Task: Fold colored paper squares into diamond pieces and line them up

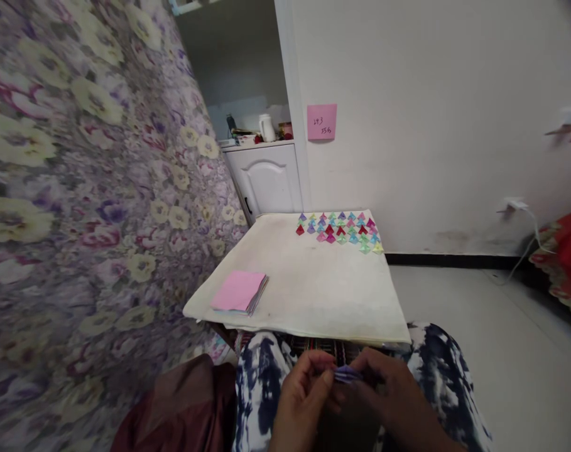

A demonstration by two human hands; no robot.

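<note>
Just above my lap, a small folded piece of purple paper [346, 375] is held between my two hands. My left hand [306, 392] pinches its left end between thumb and fingers. At its right end my right hand [391, 389] is closed on it, with the fingertips partly in shadow. In front of the hands stands a table with a cream cloth [313, 295]. A stack of square paper with a pink sheet on top [240, 292] lies near its front left corner. Rows of small folded paper pieces [342, 227] in many colours cover the far right part.
A flowered curtain [101, 207] hangs along the left. Behind the table are a white cabinet [273, 182] and a wall with a pink note [321, 122]. Dark maroon cloth [181, 402] lies beside my left leg. A white cable [525, 242] runs down at right.
</note>
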